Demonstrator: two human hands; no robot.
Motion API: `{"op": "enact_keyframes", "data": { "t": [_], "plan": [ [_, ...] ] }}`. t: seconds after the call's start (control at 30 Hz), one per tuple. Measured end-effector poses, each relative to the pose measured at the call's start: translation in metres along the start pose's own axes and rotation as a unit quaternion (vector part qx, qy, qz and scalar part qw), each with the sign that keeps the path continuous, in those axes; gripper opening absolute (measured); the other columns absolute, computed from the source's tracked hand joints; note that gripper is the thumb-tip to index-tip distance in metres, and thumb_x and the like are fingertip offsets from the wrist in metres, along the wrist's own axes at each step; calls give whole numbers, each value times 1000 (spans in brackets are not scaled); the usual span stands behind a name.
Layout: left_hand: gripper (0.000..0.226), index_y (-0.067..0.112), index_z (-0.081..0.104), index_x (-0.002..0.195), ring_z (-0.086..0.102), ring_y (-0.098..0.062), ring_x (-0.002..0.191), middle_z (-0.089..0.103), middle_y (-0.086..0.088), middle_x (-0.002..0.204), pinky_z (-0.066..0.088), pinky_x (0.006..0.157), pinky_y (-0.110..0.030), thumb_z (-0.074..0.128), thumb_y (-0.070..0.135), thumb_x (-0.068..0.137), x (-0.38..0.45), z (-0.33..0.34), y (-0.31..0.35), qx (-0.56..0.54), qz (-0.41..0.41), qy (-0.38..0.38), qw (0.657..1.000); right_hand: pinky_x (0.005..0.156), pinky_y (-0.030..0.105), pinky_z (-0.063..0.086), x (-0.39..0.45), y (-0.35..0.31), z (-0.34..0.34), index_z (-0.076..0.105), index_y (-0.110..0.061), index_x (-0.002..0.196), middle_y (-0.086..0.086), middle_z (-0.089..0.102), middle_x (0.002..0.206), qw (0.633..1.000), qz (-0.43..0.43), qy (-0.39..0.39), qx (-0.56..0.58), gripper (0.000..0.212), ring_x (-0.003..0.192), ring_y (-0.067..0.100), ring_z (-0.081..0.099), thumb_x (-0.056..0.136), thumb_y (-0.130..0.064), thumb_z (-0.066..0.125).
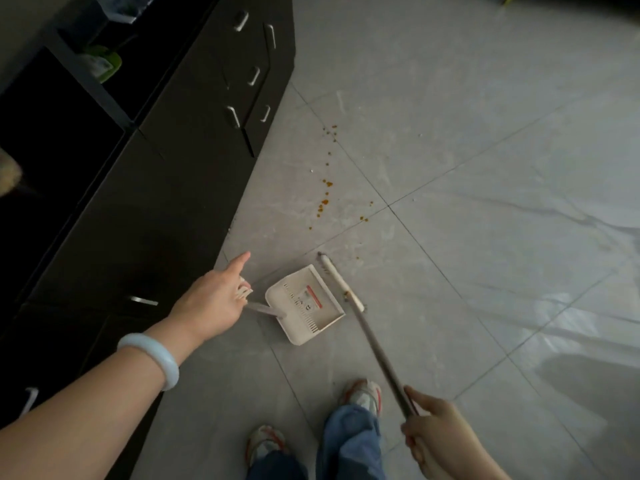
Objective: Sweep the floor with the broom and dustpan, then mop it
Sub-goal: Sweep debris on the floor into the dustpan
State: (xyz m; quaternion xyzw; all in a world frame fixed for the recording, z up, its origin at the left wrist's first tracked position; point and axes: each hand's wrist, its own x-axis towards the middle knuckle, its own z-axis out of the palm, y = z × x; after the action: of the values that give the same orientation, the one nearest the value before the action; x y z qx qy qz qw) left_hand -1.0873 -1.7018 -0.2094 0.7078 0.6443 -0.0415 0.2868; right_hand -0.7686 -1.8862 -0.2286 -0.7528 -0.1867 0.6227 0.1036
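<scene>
so the small cream plastic dustpan [306, 304] sits flat on the grey tiled floor [485, 168], mouth facing the long cream broom head [341, 282] lying just beside its open edge. left hand [216, 303] is wrapped round the top of the dustpan's pale handle [265, 309], index finger sticking out straight, the rest curled on it. right hand [438, 441] is clamped round the thin broom pole [377, 351] low in the view.

both look like light, stiff plastic, so the pan will probably skid on smooth tile if the broom shoves it. i'd keep pressing down through the handle so the lip stays flush. the scattered orange crumbs [325, 188] are well ahead of the broom, near the dark cabinet [194, 150]. they look dry and tiny, so short gentle strokes, or they'll bounce. grip on the pole seems fine for that.
</scene>
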Motion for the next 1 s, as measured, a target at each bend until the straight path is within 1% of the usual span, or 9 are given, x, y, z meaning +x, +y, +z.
{"op": "enact_keyframes", "data": {
  "t": [0.1,0.2,0.27,0.4,0.5,0.63,0.73,0.87,1.0],
  "plan": [
    [82,29,14,153,64,-15,88,67,5,107,54,83,-38,64,18,89,17,-3,38,-10,3,6,1000,35,21,37,15,-25,-48,48,-12,138,14,54,47,999,-12,45,10,65,34,20,46,78,12,56],
    [81,29,14,153,62,-21,88,65,-3,107,54,82,-41,62,19,89,41,-10,83,7,6,17,1000,37,22,38,38,-53,-95,44,-11,141,10,53,45,998,-14,64,-8,65,32,19,45,81,10,54],
    [79,26,14,154,62,-25,90,64,-8,108,52,82,-40,61,18,90,57,-11,116,20,15,27,999,38,22,39,56,-68,-123,44,-10,141,9,53,45,997,-13,74,-5,64,32,18,45,81,9,54],
    [76,24,17,154,58,-32,105,60,-11,116,44,84,-36,59,18,92,90,-7,176,28,26,37,999,37,21,38,79,-89,-165,48,-3,135,11,50,50,996,-35,80,19,55,33,17,43,82,11,51],
    [74,25,18,153,59,-33,101,61,-12,113,43,77,-34,58,17,91,115,0,209,42,40,41,997,39,22,36,94,-98,-189,50,7,128,13,48,55,994,-42,85,45,47,35,19,41,82,13,48],
    [73,22,19,152,60,-36,103,62,-14,113,49,85,-40,56,16,90,148,3,245,47,48,43,997,38,22,38,110,-106,-217,46,-3,136,11,50,49,995,-39,77,59,58,35,19,42,80,11,51],
    [74,21,19,152,61,-37,101,64,-15,111,51,86,-43,57,15,89,174,5,267,48,49,49,996,38,23,39,122,-120,-243,44,-7,140,11,53,50,995,-42,84,30,62,35,18,44,80,8,53],
    [72,19,21,151,60,-36,105,62,-15,114,49,88,-42,56,13,89,213,7,296,42,43,53,997,39,23,41,148,-154,-281,43,-9,141,12,55,56,994,-53,100,-2,65,36,18,46,79,7,53],
    [73,21,16,152,60,-35,105,61,-14,115,48,85,-41,54,14,90,252,8,325,30,6,52,998,39,22,42,184,-200,-320,41,-10,143,13,57,58,992,-51,112,-38,65,38,18,48,80,5,52]
  ]
}}
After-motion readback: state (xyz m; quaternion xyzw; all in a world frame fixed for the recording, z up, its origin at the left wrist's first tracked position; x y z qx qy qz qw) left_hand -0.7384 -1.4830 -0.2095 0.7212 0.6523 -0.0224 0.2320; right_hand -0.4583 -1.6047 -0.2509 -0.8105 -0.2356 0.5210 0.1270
